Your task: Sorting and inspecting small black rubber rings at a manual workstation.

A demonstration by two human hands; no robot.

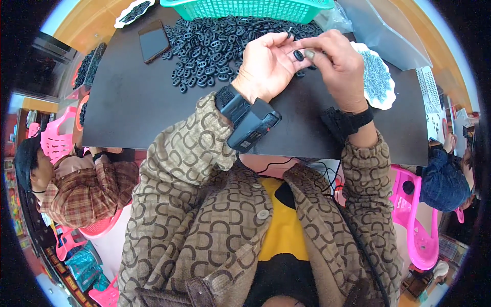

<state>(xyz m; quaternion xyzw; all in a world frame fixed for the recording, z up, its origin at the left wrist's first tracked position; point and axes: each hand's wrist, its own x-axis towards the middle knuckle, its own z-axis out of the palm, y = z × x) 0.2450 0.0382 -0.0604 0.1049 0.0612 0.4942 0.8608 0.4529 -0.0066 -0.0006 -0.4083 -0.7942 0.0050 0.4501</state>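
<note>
Palm up above the table, my left hand (pixel 266 66) pinches a small black piece (pixel 290 35) between its thumb and fingers, with a thin metallic bit showing at its top. Across the fingers of the same hand lies a black oval two-hole cord-lock piece (pixel 298 55). My right hand (pixel 343 66) is close beside it, fingers bent and thumb near that oval piece. Whatever sits between the right fingertips is too small to make out. Behind both hands spreads a heap of similar black two-hole pieces (pixel 204 51).
A green basket (pixel 250 9) stands behind the heap. On the right are a white scalloped plate (pixel 391 97) of small silvery metal parts and a clear plastic bin (pixel 394 36). A phone (pixel 153 42) lies at left, a small dish (pixel 134 13) beyond. People sit on both sides.
</note>
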